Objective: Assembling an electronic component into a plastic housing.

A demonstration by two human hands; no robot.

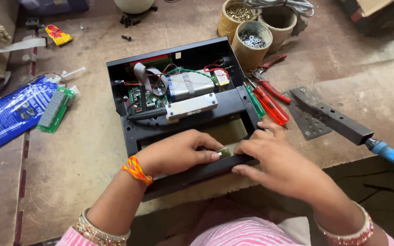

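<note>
An open black electronic enclosure (185, 51) lies on the brown workbench, showing a green circuit board (140, 98), a grey ribbon cable (147, 77), coloured wires, a silver battery pack (190, 84) and a metal bar block (191, 107). My left hand (178, 152) rests on the enclosure's front panel, fingertips pinching a small greenish part (224, 152) at the window edge. My right hand (265, 155) meets it from the right, fingers touching the same small part and the front rim.
Red and green screwdrivers (270, 105) and red pliers (270, 61) lie right of the box. A black metal bar with a blue handle (343, 125), cardboard tubs of screws and washers (251, 43), a spare display board (55, 109) and a blue packet (10, 114) surround it.
</note>
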